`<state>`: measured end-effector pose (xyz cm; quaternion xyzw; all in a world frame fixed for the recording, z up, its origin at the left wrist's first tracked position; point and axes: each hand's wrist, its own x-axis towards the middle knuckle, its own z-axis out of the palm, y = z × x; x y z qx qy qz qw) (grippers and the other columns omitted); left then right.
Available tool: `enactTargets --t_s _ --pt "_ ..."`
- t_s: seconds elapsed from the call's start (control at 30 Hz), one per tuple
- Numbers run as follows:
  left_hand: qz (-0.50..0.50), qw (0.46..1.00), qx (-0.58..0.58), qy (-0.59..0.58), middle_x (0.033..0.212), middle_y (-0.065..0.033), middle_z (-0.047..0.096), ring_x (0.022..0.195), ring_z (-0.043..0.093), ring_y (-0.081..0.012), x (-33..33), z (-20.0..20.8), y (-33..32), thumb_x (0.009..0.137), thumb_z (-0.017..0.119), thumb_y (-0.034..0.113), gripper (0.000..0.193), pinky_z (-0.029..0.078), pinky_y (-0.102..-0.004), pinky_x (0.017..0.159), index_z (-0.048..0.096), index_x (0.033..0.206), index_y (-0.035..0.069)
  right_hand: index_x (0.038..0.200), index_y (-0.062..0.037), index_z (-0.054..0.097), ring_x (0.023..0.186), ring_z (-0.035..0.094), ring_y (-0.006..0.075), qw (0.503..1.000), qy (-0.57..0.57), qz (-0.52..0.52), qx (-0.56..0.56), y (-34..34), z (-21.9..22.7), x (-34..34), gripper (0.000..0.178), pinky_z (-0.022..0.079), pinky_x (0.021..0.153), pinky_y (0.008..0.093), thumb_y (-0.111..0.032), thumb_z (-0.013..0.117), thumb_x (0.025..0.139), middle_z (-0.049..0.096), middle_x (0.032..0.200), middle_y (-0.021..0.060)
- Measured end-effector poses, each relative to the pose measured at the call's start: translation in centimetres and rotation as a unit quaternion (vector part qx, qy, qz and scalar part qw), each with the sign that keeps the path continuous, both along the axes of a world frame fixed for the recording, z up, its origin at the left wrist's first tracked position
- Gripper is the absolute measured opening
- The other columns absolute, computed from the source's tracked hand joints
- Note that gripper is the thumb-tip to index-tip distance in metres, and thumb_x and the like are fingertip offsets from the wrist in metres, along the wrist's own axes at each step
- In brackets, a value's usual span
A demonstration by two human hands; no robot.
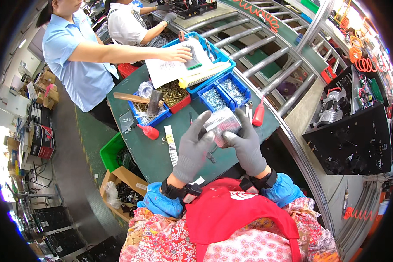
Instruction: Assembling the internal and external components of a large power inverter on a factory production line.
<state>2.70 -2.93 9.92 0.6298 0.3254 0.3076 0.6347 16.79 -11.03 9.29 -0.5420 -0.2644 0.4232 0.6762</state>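
Observation:
Over the green worktable (181, 118), both of my grey-gloved hands hold a small boxy package (223, 124) with a white label and darker, reddish sides. My left hand (192, 149) grips its left side, fingers along the far edge and thumb in front. My right hand (247, 147) closes on its right side, thumb at the near face. What the package contains cannot be seen. Beyond it stand two blue bins of small metal screws (213, 98). A red squeeze bottle (258, 114) is close to my right fingers. A paper strip with dark markings (170, 145) lies left of my left hand.
Left on the table, a hammer (153, 103) rests across a blue bin, beside a red bin of brass-coloured parts (175, 95) and another red bottle (148, 131). A co-worker's hand (177, 53) touches papers on a blue crate (225, 57). A roller conveyor (266, 61) runs along the right.

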Motion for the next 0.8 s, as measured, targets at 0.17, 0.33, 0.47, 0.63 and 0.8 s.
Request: enactTargets --t_s 0.17,0.33,0.47,0.63,0.8 --pt "0.025 0.997 -0.068 -0.026 0.101 -0.0047 0.067 0.084 0.059 -0.0071 -0.5 0.4 0.9 0.089 0.06 0.005 0.03 0.047 -0.0213 0.072 0.065 0.118 -0.003 0.147 0.0011 0.033 0.097 0.06 0.0113 0.994 -0.084 0.055 -0.034 -1.1 0.8 0.9 0.067 0.049 0.084 0.0252 -0.004 0.063 0.086 0.061 0.112 0.0103" --pt "0.016 0.997 -0.061 -0.033 0.101 -0.0055 0.068 0.089 0.061 -0.0092 -0.5 0.9 0.7 0.087 0.063 0.005 0.032 0.049 -0.0226 0.077 0.064 0.118 -0.004 0.127 0.0014 0.058 0.093 0.06 0.0087 0.983 -0.171 0.062 -0.034 -1.3 1.0 1.7 0.04 0.05 0.082 0.0246 -0.004 0.062 0.088 0.065 0.101 0.0053" --pt "-0.029 0.985 -0.156 -0.067 0.101 -0.0084 0.068 0.094 0.063 -0.0123 -0.6 0.9 0.5 0.084 0.067 0.003 0.032 0.052 -0.0263 0.084 0.064 0.115 -0.007 0.123 0.0012 0.059 0.091 0.061 0.0089 0.987 -0.141 0.068 -0.037 -1.5 0.7 1.2 0.036 0.05 0.081 0.0246 -0.006 0.064 0.087 0.066 0.1 0.005" --pt "-0.047 0.98 -0.172 -0.085 0.104 -0.01 0.068 0.092 0.065 -0.013 -0.7 0.6 0.4 0.083 0.068 0.002 0.031 0.053 -0.0278 0.085 0.065 0.113 -0.006 0.118 0.0016 0.061 0.086 0.062 0.0086 0.978 -0.178 0.08 -0.079 -1.4 0.9 1.0 0.033 0.051 0.077 0.0242 -0.007 0.064 0.087 0.067 0.096 0.0054" --pt "-0.017 0.985 -0.15 -0.083 0.105 -0.0104 0.068 0.092 0.065 -0.0131 -0.7 0.3 0.1 0.082 0.067 0.001 0.031 0.052 -0.0266 0.083 0.065 0.112 -0.007 0.111 0.001 0.064 0.081 0.064 0.0111 0.963 -0.26 0.056 -0.051 -1.4 1.1 0.5 0.027 0.051 0.073 0.0258 -0.006 0.065 0.085 0.066 0.091 0.0074"
